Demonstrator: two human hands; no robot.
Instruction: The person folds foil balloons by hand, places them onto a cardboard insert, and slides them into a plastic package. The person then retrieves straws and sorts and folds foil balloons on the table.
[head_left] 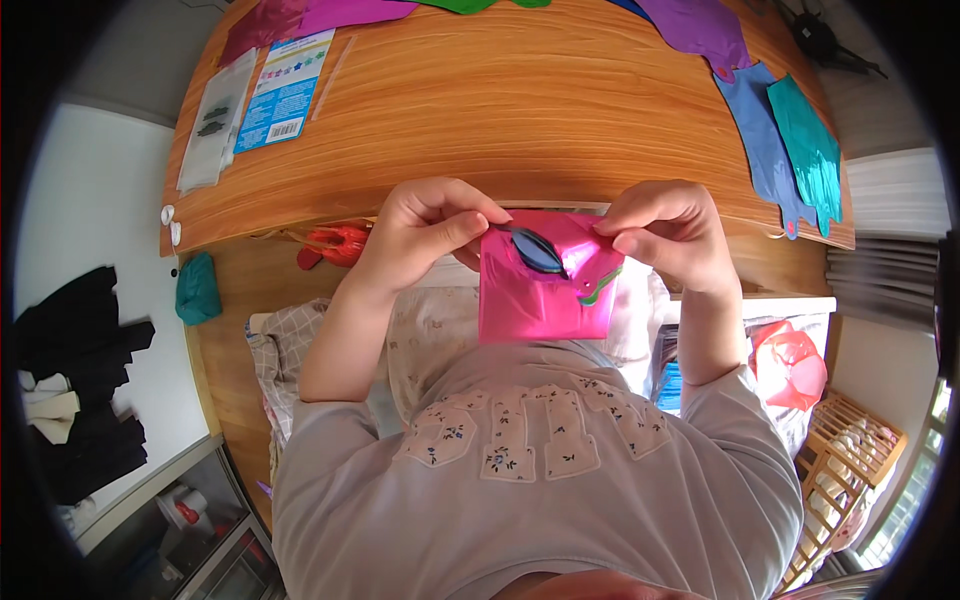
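Between my two hands hangs a shiny pink foil pouch (545, 315), roughly square, just off the table's near edge. My left hand (425, 235) pinches its upper left corner between thumb and fingers. At the upper right edge, my right hand (675, 235) grips it the same way. The pouch's top gapes, and dark blue-grey material (538, 251) shows in the gap. A green strip (600, 285) sticks out below my right thumb. Whether the pouch is one folded sheet or several layers, I cannot tell.
On the wooden table (470, 120) lie a blue-and-white printed card (285, 95), clear plastic sleeves (215, 120), and flat shiny sheets in purple (700, 35), blue (760, 140) and teal (805, 145). A red crumpled thing (338, 243) and a teal one (198, 290) are below the table's left side.
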